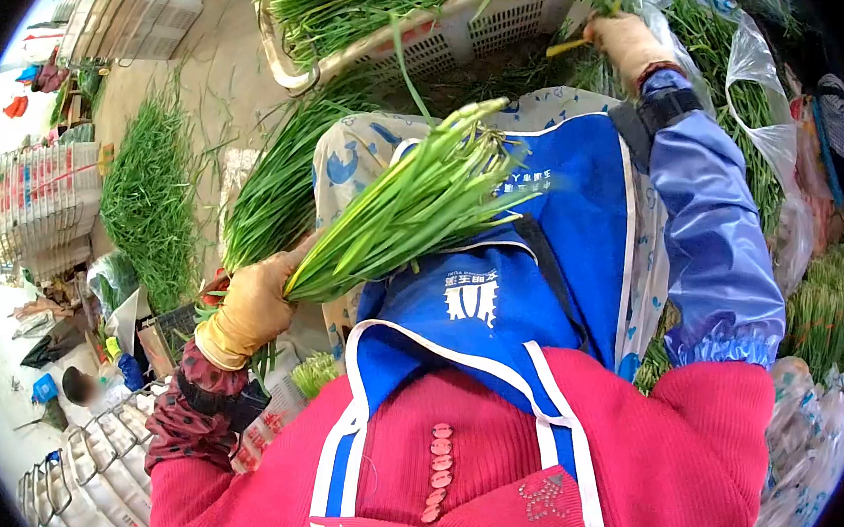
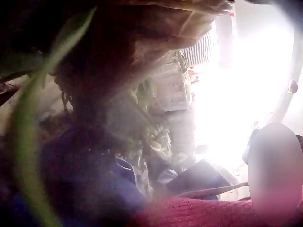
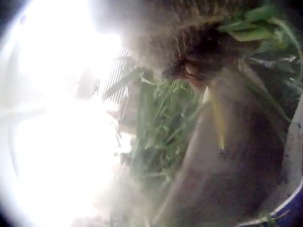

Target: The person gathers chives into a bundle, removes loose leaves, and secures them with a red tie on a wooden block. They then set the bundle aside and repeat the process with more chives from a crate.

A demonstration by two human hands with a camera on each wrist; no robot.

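Note:
My gloved left hand grips a thick bunch of long green chives at one end. The bunch slants across my lap over the blue apron, its pale stem ends pointing up and away. In the left wrist view the gloved hand is dark, with one blurred green leaf in front. Beyond my knees, by the right end of the white crate, my gloved right hand pinches a yellow leaf. That yellow leaf hangs from the fingertips in the right wrist view, with green leaves beside the hand.
A white slatted crate heaped with chives stands ahead. More chives lie left of my knees, and a loose heap of greens is on the floor. Stacked white crates stand far left. Clear plastic partly wraps greens at right.

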